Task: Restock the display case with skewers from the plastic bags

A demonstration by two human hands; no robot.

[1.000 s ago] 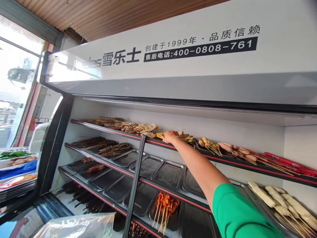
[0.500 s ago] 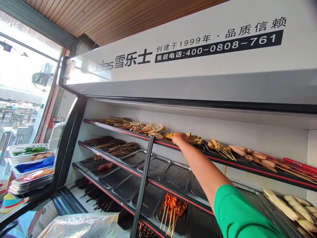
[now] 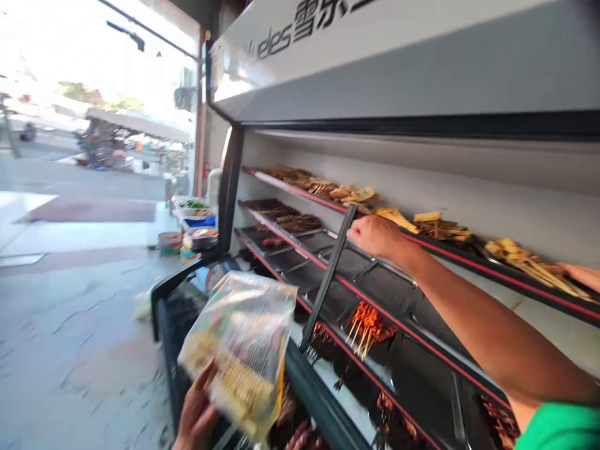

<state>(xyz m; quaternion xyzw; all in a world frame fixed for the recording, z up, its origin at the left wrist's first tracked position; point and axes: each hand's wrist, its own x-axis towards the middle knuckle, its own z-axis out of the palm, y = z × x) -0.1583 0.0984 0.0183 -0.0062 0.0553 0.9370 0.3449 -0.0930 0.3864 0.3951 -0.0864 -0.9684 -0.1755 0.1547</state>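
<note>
My left hand (image 3: 199, 406) grips a clear plastic bag (image 3: 244, 350) with its thumb across the front. Pale yellow food shows through the lower part of the bag. My right hand (image 3: 375, 236) is curled closed just below the top shelf, beside the upper end of a dark upright bar (image 3: 330, 275). What its fingers hold, if anything, is hidden. Just above and behind it on the top shelf lie yellow skewers (image 3: 396, 219) and a bundle of brownish-yellow skewers (image 3: 443, 228).
The open display fridge (image 3: 398, 78) has slanted shelves with red-striped edges. Dark metal trays (image 3: 426, 362) line them, one bearing orange-red skewers (image 3: 368, 325). Meat skewers (image 3: 396, 415) lie lower down. Left of the fridge stand stacked food trays (image 3: 199, 222) above a pale floor (image 3: 84, 350).
The view has swung left and down. My right hand has come off the yellow skewers on the top shelf to below the shelf edge. My left hand has come into view with the bag.
</note>
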